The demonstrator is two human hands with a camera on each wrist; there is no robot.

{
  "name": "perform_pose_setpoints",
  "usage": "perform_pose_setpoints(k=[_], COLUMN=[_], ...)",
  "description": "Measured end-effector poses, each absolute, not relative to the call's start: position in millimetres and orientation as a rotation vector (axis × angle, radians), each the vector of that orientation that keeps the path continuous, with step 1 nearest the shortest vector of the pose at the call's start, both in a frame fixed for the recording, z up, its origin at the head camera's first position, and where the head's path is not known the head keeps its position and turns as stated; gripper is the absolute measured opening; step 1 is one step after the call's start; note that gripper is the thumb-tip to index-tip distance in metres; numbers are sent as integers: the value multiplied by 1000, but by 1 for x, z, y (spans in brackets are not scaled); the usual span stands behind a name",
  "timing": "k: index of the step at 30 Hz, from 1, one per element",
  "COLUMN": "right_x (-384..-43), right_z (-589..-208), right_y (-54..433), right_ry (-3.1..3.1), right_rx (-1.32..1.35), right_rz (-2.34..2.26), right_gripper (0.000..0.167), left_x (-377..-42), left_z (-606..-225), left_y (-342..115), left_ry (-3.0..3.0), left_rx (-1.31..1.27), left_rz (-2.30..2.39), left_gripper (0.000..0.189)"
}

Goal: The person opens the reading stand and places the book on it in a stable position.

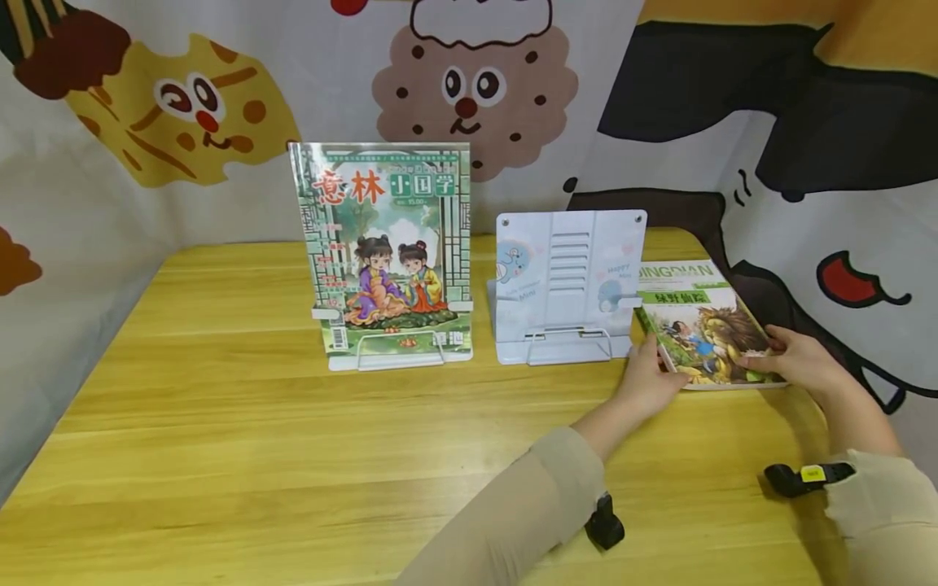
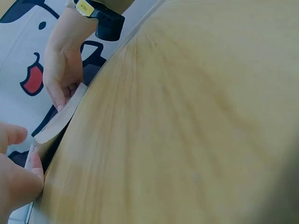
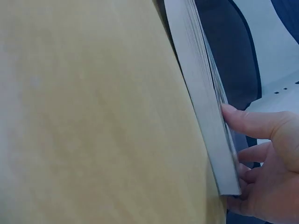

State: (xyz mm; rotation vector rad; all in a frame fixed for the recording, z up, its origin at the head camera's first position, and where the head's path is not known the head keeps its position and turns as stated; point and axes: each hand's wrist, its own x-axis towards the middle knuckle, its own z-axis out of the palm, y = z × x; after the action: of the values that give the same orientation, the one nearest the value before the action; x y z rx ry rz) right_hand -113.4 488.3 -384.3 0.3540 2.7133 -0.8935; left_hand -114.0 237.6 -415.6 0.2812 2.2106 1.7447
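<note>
A paperback book (image 1: 707, 313) with a lion and a child on its green and white cover lies at the right of the wooden table. My left hand (image 1: 648, 381) grips its near left corner, thumb on the cover and fingers along the spine side. At the near right corner my right hand (image 1: 802, 362) holds it, with the thumb over the cover. The right wrist view shows the page edge (image 3: 196, 93) close along the tabletop and the right hand (image 3: 273, 154) around its end. Left of the book stands a white metal book stand (image 1: 572, 268) with no book on it.
A second stand (image 1: 340, 363) holds a green illustrated magazine (image 1: 396, 252) upright, further left. Behind the table (image 1: 256, 456) hangs a cartoon-printed cloth (image 1: 330, 73), which also falls along the right side. The white stand's right clip sits right at the book's left edge.
</note>
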Motion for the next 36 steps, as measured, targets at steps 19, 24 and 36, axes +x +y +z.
perform_pose_setpoints(k=[19,24,36], right_x=[-106,-93,-63], right_z=[-385,-385,-397], right_y=[489,493,509], right_ry=[2675,2704,2780], right_rx=[229,149,165], right_rz=[-928,-903,-1095], right_gripper=[115,111,96], left_x=[-118,-118,-117], left_z=[-417,-420,-419], left_y=[231,230,217], left_ry=[2177,2073,1882], left_rx=[338,383,500], left_rz=[1719,1766,1728], left_gripper=[89,93,102])
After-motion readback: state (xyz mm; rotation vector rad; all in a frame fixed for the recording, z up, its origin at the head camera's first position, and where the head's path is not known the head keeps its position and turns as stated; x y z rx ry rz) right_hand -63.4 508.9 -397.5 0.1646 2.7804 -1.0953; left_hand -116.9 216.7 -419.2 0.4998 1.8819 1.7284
